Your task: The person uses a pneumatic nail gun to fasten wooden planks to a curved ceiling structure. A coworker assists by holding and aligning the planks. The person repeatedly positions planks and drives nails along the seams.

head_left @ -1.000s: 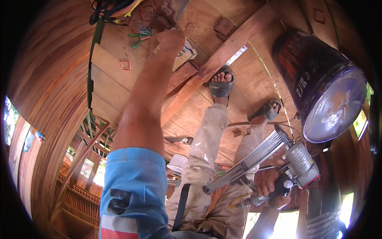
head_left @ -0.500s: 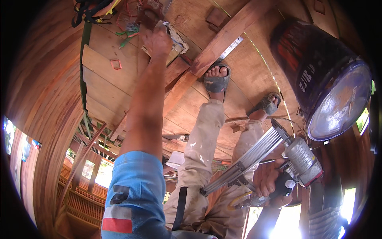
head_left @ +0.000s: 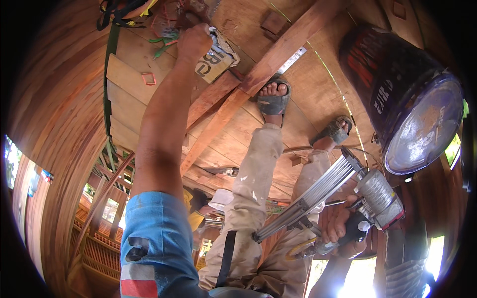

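Observation:
My left hand (head_left: 194, 42) reaches far forward, its fingers curled beside a torn, pale cardboard box (head_left: 217, 64) on the wooden boards. What the fingers hold, if anything, is hidden. My right hand (head_left: 340, 226) is wrapped round the grip of a nail gun (head_left: 380, 196) at the lower right. Its long ribbed metal magazine (head_left: 303, 201) slants down leftward, across the front of my trouser leg.
A timber beam (head_left: 263, 69) crosses the boards diagonally before my sandalled feet. A large dark bucket (head_left: 392, 94) lies tipped at the right. Green and red strings (head_left: 166, 42) lie left of the box, near black straps (head_left: 121, 14). A white container (head_left: 220, 199) stands lower down.
My left hand has moved off the top of the box to its left side, uncovering more of it. My right hand keeps hold of the nail gun. A yellow-clad person shows beyond my left sleeve.

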A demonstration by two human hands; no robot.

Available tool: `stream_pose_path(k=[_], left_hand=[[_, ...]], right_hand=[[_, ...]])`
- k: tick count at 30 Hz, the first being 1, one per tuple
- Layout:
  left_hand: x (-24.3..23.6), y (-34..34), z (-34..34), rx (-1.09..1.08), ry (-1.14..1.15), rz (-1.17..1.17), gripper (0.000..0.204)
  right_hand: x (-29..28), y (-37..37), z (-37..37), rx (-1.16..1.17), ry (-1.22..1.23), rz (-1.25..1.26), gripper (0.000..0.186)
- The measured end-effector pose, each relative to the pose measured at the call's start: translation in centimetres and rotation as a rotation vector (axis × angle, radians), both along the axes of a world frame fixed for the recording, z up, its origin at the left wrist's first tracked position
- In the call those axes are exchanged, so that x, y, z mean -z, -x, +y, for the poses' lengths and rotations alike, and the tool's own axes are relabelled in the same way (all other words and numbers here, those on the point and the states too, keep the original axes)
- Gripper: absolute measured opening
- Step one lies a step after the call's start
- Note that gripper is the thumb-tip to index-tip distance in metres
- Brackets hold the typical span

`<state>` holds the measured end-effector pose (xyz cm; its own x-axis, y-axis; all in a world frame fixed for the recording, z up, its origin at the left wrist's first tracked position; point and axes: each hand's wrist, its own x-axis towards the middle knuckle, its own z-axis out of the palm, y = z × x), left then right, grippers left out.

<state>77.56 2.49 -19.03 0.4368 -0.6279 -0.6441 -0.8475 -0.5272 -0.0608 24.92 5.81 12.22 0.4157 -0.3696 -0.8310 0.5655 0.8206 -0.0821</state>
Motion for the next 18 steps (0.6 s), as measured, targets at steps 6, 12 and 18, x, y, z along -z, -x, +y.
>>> stream_pose_path(k=[6, 12, 18], left_hand=[[-0.7, -1.0, 0.1, -0.061, 0.107, 0.085, 0.021], [-0.9, -2.4, 1.0, -0.234, 0.274, 0.226, 0.024], [-1.5, -2.7, 0.9, -0.145, 0.234, 0.281, 0.028]], right_hand=[[0.4, -0.7, -0.3, -0.091, 0.089, -0.015, 0.077], [0.3, -0.6, 0.2, -0.02, 0.009, -0.002, 0.078], [0.1, -0.8, 0.0, -0.026, 0.03, 0.011, 0.079]])
